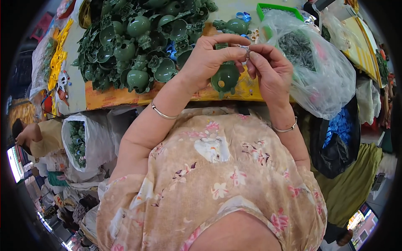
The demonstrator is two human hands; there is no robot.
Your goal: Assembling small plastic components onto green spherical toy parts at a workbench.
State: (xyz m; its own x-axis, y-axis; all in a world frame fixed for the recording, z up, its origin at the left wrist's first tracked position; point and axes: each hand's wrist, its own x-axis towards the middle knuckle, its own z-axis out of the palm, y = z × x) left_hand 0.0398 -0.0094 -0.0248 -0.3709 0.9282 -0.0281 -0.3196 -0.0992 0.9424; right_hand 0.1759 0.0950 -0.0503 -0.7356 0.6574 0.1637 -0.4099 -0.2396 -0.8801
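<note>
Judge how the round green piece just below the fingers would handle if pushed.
The round green piece would likely rock or roll, since its body is rounded, though its uneven outline may stop it. It may be light: similar green shells nearby look hollow. Its sheen suggests it could be slippery.

A head-worn fisheye looks steeply down from close above the hands (274, 71) and worktable (76, 99).

Silvery bit (248, 51) btwn L hand (209, 57) & R hand (274, 69) too small to ID, green part (225, 78) partly hid behind L, far green pile (138, 52) cut off.
</note>
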